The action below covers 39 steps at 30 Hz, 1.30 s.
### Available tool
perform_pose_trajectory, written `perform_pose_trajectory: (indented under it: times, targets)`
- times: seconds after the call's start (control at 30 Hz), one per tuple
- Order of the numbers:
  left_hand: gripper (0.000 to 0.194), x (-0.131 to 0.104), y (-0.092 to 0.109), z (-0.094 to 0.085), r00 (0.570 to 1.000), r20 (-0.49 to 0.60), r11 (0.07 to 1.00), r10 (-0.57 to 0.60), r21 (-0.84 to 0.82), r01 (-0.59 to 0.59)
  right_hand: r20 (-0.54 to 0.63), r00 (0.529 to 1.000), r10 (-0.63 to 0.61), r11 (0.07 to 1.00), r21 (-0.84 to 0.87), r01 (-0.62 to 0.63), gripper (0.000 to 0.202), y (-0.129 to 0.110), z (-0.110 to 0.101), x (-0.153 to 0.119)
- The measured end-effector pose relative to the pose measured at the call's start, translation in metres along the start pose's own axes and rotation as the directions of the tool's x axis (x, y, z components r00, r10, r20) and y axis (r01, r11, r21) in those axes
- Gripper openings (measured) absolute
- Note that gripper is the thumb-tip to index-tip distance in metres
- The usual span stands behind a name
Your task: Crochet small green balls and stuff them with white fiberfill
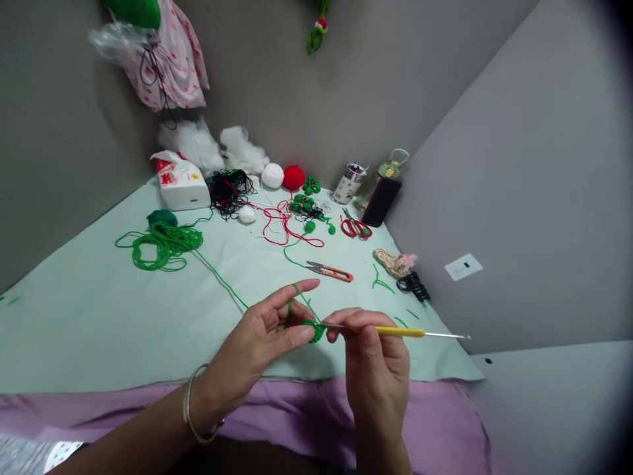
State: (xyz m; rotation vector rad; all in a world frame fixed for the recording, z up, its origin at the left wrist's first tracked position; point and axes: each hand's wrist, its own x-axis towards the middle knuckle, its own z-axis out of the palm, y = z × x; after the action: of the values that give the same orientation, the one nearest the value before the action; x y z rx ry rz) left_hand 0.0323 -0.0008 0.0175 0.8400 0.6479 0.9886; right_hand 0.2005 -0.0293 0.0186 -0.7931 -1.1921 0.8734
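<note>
Likely mid-stitch: working a double-ended, yellow-handled hook (405, 332) at the edge of a small green crochet piece (317, 332). Too small to tell whether through a stitch or just under the yarn.

Left grip (247, 349): closed in a pinch on the crochet piece, thumb on the near side. Index finger raised, green strand (230, 288) draped over it, apparently for tension.

Right grip (376, 359): closed around the hook, near end at the crochet piece, spare tip pointing off to the right.

Crochet piece: between both hands, over the near part of the worktop (99, 330). Fed by the strand from a loose green yarn pile (165, 245) on the left.

Next move: probably calls for catching the strand with the near tip and drawing it through, holding finger tension even and the pinch close to the working edge. Watch for split plies or a dropped loop. Orange snips (330, 271) just beyond the fingertips, untouched; probably not needed for this stitch.
</note>
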Motion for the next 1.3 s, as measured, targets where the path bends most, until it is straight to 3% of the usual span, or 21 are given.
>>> perform_pose_trajectory:
  times: [0.1, 0.2, 0.3, 0.37, 0.4, 0.47, 0.53, 0.6, 0.67, 0.73, 0.83, 0.93, 1.0, 1.07, 1.17, 1.23, 1.3]
  targets:
    - [0.056, -0.002, 0.0, -0.001, 0.999, -0.008, 0.993, 0.051, 0.11, -0.05, 0.028, 0.999, -0.044, 0.994, -0.096, 0.047, 0.024, -0.004, -0.003, -0.001]
    - [0.052, -0.006, -0.002, 0.001, 0.983, -0.055, 0.948, 0.173, 0.282, -0.151, 0.146, 0.97, -0.197, 0.908, -0.346, 0.236, 0.025, -0.006, -0.005, -0.005]
    - [0.05, -0.01, -0.004, 0.005, 0.951, -0.132, 0.893, 0.278, 0.401, -0.206, 0.374, 0.855, -0.358, 0.608, -0.602, 0.518, 0.028, 0.0, -0.007, -0.01]
    - [0.056, -0.009, -0.004, 0.008, 0.972, -0.145, 0.95, 0.187, 0.279, -0.141, 0.443, 0.791, -0.422, 0.424, -0.675, 0.604, 0.035, 0.005, -0.008, -0.012]
    - [0.059, -0.008, -0.004, 0.009, 0.989, -0.122, 0.985, 0.084, 0.159, -0.064, 0.431, 0.783, -0.448, 0.403, -0.685, 0.607, 0.038, 0.008, -0.008, -0.012]
    - [0.064, -0.004, -0.001, 0.009, 0.993, -0.045, 0.991, -0.112, -0.075, 0.108, 0.341, 0.814, -0.471, 0.475, -0.679, 0.559, 0.037, 0.009, -0.008, -0.012]
    - [0.062, -0.001, 0.003, 0.009, 0.98, 0.002, 0.963, -0.197, -0.185, 0.194, 0.154, 0.889, -0.431, 0.678, -0.595, 0.432, 0.03, 0.008, -0.005, -0.009]
    - [0.057, 0.0, 0.005, 0.008, 0.985, 0.006, 0.965, -0.172, -0.199, 0.17, -0.039, 0.952, -0.304, 0.884, -0.385, 0.267, 0.025, 0.004, -0.001, -0.005]
    - [0.053, -0.001, 0.005, 0.008, 0.994, 0.021, 0.976, -0.111, -0.185, 0.113, -0.108, 0.983, -0.146, 0.98, -0.152, 0.128, 0.022, 0.002, 0.003, -0.002]
    - [0.051, -0.002, 0.002, 0.009, 0.997, 0.042, 0.986, -0.07, -0.151, 0.075, -0.051, 0.994, -0.097, 0.989, -0.117, 0.091, 0.02, 0.002, 0.005, -0.001]
    - [0.048, -0.002, -0.005, 0.009, 1.0, 0.02, 0.998, -0.016, -0.068, 0.018, 0.041, 0.98, -0.194, 0.925, -0.325, 0.197, 0.023, 0.006, 0.002, -0.007]
    - [0.048, 0.0, -0.007, 0.009, 1.0, -0.022, 0.997, 0.012, -0.079, -0.013, 0.22, 0.906, -0.362, 0.673, -0.611, 0.417, 0.039, 0.011, -0.004, -0.016]
    - [0.047, 0.002, -0.005, 0.009, 0.997, -0.005, 0.984, -0.077, -0.162, 0.075, 0.291, 0.858, -0.423, 0.538, -0.681, 0.497, 0.045, 0.012, -0.006, -0.018]
    - [0.044, 0.003, -0.001, 0.009, 0.984, 0.022, 0.955, -0.177, -0.237, 0.177, 0.187, 0.88, -0.436, 0.621, -0.645, 0.445, 0.035, 0.011, -0.006, -0.017]
    - [0.039, 0.004, 0.003, 0.01, 0.984, 0.009, 0.948, -0.178, -0.268, 0.174, -0.083, 0.954, -0.287, 0.894, -0.381, 0.236, 0.023, 0.007, -0.002, -0.009]
    - [0.038, 0.003, 0.003, 0.01, 0.994, 0.002, 0.968, -0.113, -0.223, 0.111, -0.118, 0.979, -0.167, 0.97, -0.198, 0.142, 0.021, 0.005, 0.001, -0.005]
    - [0.04, 0.001, 0.001, 0.01, 0.998, 0.008, 0.989, -0.062, -0.134, 0.062, -0.076, 0.991, -0.111, 0.984, -0.15, 0.099, 0.018, 0.006, 0.002, -0.003]
